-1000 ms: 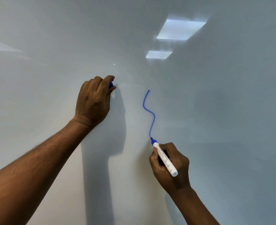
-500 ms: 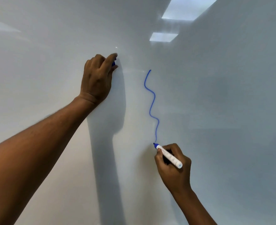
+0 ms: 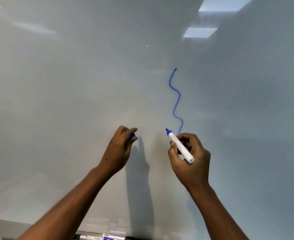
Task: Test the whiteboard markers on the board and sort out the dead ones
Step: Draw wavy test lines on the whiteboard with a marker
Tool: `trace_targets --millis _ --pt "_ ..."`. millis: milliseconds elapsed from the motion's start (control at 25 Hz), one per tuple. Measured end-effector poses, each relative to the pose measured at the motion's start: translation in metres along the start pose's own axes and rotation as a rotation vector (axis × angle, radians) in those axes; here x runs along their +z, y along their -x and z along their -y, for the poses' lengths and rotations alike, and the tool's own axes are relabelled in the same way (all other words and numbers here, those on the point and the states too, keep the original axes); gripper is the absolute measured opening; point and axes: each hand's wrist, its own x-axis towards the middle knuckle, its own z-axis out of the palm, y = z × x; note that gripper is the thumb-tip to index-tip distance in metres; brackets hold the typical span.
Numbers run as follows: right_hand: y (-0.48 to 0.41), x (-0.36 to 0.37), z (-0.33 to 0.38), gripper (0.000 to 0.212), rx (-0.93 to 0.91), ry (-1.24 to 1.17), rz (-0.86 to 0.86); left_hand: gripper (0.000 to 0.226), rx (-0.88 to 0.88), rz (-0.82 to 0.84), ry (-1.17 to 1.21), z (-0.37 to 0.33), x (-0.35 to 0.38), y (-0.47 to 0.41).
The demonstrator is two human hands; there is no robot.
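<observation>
- Marker [image 3: 180, 147], white-barrelled with a blue tip, is pinched in the curled fingers of the right hand [image 3: 189, 161], low on the board [image 3: 73, 84] and right of its middle. Its tip points up and left, just beside the foot of the line.
- Blue line [image 3: 176, 101] runs up the board as one solid wavy stroke. Half a second ago the tip was at its lower end; now it has swung away, so the stroke looks finished.
- Left hand [image 3: 120, 149] is curled round the blue cap [image 3: 132, 135]. It has dropped from higher on the board to level with the marker; the hands are near but apart.
- Judging by the strong colour, this marker is live, and recapping seems next.
- More markers [image 3: 101, 237] lie along the board's bottom edge, partly cut off.
</observation>
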Motion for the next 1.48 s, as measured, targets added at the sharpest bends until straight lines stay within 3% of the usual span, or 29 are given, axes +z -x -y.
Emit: trace_targets --millis 200,400,960,1160,1360,1480 --pt "-0.087 -0.012 0.004 0.009 -0.2 0.1 -0.195 0.025 -0.04 0.014 -0.093 0.011 -0.006 0.017" --pt "-0.137 -0.021 0.003 0.01 -0.282 0.135 -0.168 0.022 0.015 -0.079 -0.191 0.004 -0.001 0.016" --pt "-0.033 -0.047 -0.065 0.004 -0.292 0.151 0.04 0.02 -0.095 -0.227 -0.329 -0.024 0.037 0.008" --pt "0.0 -0.048 -0.072 0.016 -0.09 0.115 0.163 0.024 -0.262 -0.222 -0.137 -0.046 0.039 0.026" --pt "0.033 -0.051 -0.054 0.013 0.331 -0.265 0.266 0.017 -0.837 -0.174 0.532 -0.078 0.039 0.064" --pt "0.046 -0.046 -0.048 0.009 0.654 -0.504 0.383 0.018 -1.021 -0.141 0.808 -0.083 0.029 0.087"
